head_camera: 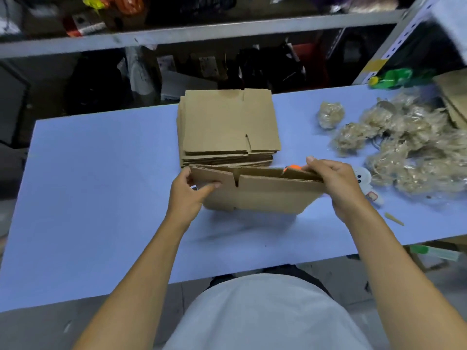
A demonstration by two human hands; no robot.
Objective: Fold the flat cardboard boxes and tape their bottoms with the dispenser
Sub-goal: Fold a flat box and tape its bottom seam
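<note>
A flat cardboard box (267,193) is held upright just above the blue table (101,198), its top edge slightly parted. My left hand (188,195) pinches the box's left end, thumb on the near face. My right hand (333,183) grips the right end with its fingers curled over the top edge. Behind it lies a stack of flat cardboard boxes (227,125). An orange object (293,168), possibly the tape dispenser, peeks out behind the held box, mostly hidden.
Clumps of straw-like filler in clear bags (409,147) cover the table's right side. A small white toy figure (364,180) lies by my right hand. A green object (394,78) sits at the far right. Cluttered shelves (177,36) stand behind the table.
</note>
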